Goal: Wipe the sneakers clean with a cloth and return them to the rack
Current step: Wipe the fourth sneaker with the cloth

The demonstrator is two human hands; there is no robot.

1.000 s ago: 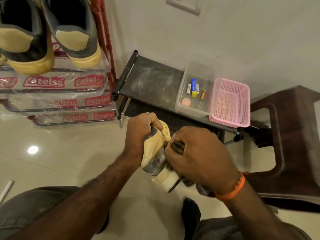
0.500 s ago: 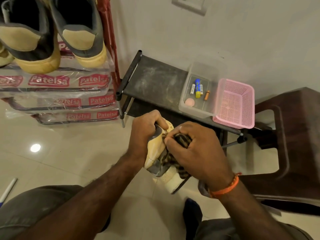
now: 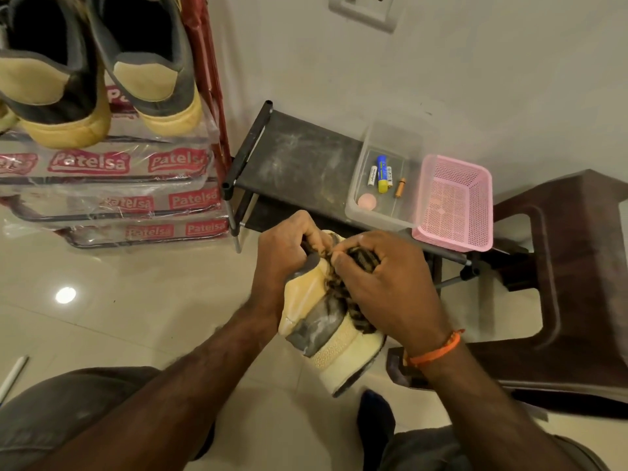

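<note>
A cream and grey sneaker (image 3: 326, 324) hangs in the air over the floor, heel toward me. My left hand (image 3: 285, 256) grips its far end. My right hand (image 3: 384, 283) holds a dark striped cloth (image 3: 343, 294) bunched against the sneaker's upper side. Two more cream and grey sneakers (image 3: 102, 79) stand on the top shelf of the red rack (image 3: 204, 62) at the upper left, heels outward. Most of the cloth is hidden under my right hand.
The rack's lower shelves are wrapped in clear plastic with red labels (image 3: 112, 202). A low black shelf (image 3: 306, 164) by the wall carries a clear tub (image 3: 384, 212) of batteries and a pink basket (image 3: 455, 205). A brown plastic stool (image 3: 577, 283) stands at the right.
My right hand has slid the cloth along the sneaker toward its far end, nearer my left hand. The view has shifted slightly closer to the rack.
</note>
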